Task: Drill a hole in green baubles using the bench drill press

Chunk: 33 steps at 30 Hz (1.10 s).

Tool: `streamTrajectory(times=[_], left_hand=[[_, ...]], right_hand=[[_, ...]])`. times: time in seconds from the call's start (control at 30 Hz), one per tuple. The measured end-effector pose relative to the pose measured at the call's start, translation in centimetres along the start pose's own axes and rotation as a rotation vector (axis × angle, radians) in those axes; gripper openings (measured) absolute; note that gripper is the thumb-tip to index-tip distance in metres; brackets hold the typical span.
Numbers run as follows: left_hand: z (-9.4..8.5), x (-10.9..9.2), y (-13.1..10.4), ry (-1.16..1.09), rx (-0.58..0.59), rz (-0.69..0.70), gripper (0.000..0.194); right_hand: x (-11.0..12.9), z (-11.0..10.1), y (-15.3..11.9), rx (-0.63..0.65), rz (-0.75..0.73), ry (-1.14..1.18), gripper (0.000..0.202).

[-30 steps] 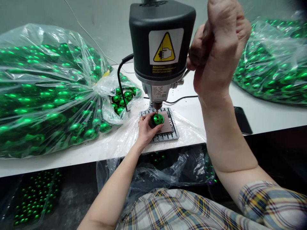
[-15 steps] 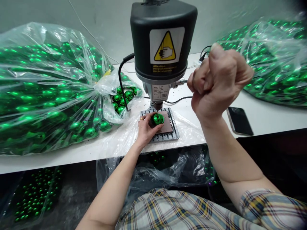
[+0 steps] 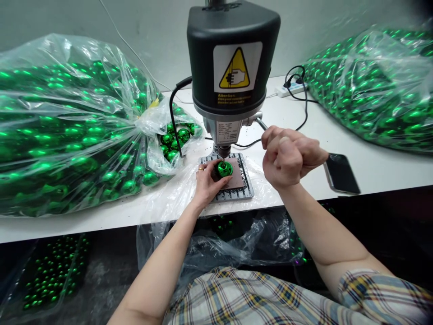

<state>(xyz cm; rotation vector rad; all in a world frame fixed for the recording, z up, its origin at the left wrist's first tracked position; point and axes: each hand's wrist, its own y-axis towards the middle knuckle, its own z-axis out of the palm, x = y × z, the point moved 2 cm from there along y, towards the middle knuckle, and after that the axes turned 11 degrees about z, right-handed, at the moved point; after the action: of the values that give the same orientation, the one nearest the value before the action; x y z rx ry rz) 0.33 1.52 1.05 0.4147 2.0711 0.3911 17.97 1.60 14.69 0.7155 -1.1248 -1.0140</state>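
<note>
Under the black drill press [image 3: 233, 58], my left hand [image 3: 207, 184] grips a shiny green ball [image 3: 224, 169] between thumb and fingers. The ball rests on a brownish square pad [image 3: 238, 179] on the slotted metal base [image 3: 249, 192]. Just above the ball is the thin drill bit [image 3: 223, 158]; whether its tip touches the ball I cannot tell. My right hand [image 3: 287, 155] is closed around the drill press lever [image 3: 260, 123], with most of the lever's end hidden in the fist.
Large clear bags of green balls stand at left [image 3: 67, 131] and right [image 3: 372, 90]. A phone [image 3: 342, 174] lies right of my right hand, a power strip [image 3: 289, 89] behind. Plastic sheeting [image 3: 237, 239] hangs over the table's front edge. Dark shavings lie around the base.
My right hand has come down and slightly left with the lever, uncovering the power strip. My left hand still holds the green ball on the pad.
</note>
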Motion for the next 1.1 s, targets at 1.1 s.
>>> streamTrajectory(times=[1.1], left_hand=[[0.0, -0.3, -0.1, 0.001, 0.015, 0.005, 0.058]], right_hand=[[1.5, 1.5, 1.8, -0.099, 0.119, 0.029, 0.050]])
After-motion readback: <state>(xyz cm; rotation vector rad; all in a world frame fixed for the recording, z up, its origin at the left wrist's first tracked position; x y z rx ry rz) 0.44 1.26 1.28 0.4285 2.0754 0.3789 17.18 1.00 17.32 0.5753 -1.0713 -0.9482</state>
